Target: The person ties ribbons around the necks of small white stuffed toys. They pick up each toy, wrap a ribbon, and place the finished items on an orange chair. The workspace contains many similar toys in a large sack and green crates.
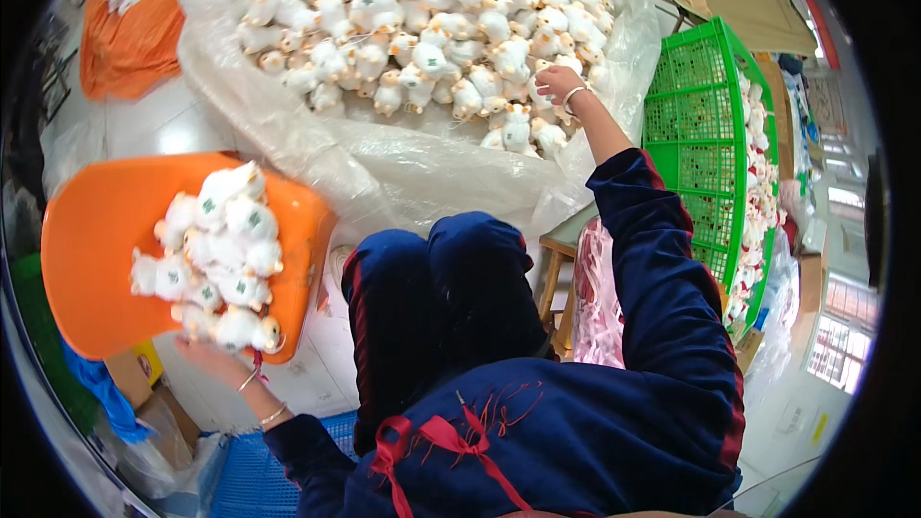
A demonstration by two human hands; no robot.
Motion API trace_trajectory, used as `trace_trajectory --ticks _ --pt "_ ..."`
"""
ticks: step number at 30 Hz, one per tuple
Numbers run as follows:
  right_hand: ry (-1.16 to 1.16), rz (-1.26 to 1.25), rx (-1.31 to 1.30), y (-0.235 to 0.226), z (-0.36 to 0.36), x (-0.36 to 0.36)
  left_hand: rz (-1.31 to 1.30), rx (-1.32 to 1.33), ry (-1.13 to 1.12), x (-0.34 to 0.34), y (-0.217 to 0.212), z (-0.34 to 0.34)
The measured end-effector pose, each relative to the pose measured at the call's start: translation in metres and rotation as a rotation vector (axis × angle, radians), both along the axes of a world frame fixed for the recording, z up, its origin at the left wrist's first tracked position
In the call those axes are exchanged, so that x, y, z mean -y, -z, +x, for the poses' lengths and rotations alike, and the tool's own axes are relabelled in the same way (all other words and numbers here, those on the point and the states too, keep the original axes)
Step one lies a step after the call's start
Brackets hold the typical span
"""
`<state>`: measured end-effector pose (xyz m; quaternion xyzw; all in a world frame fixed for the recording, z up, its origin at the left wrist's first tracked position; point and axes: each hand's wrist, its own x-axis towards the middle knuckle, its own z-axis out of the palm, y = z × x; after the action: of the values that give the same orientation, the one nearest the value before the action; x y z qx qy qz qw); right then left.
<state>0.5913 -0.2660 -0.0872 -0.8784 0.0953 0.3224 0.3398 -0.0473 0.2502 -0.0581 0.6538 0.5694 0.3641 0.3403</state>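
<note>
A big heap of small white plush toys [422, 10] with orange-tan feet and faces lies in front of me on a clear plastic sheet [413, 158]. My right hand [559, 84] is at the heap's right side, its fingers curled around a plush toy there. To my left, an orange chair [91, 249] carries a smaller pile of the same plush toys [225, 249], some with a green mark. My left hand [216, 362] is low at the chair's near edge, beside the nearest toy [245, 329]; its fingers are partly hidden and blurred.
A green plastic crate [696, 139] stands at the right, with white and red toys [758, 192] behind its wall. Pink ribbons [597, 297] hang by a wooden stool [554, 273] next to my knees. An orange sack [129, 38] lies at the far left, a blue mesh crate [254, 475] at lower left.
</note>
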Motion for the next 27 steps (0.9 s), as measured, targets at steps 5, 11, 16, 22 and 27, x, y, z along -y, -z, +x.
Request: trace_trajectory --ticks 5,11,16,22,27 --pt "-0.119 -0.281 -0.062 0.095 -0.007 0.053 0.294 0.002 0.036 0.016 -0.123 0.092" --pt "0.018 -0.350 0.083 0.184 -0.064 0.020 0.318 0.319 0.499 0.072 -0.165 0.229" --pt "0.131 -0.417 0.151 0.222 -0.111 -0.014 -0.231 0.164 0.991 0.176 -0.119 0.389" --pt "-0.083 -0.138 0.112 0.184 -0.159 0.003 -0.251 -0.663 1.857 0.257 0.067 0.511" --pt "0.376 0.140 0.127 0.105 -0.143 0.039 -0.355 -1.123 1.984 0.316 0.181 0.520"
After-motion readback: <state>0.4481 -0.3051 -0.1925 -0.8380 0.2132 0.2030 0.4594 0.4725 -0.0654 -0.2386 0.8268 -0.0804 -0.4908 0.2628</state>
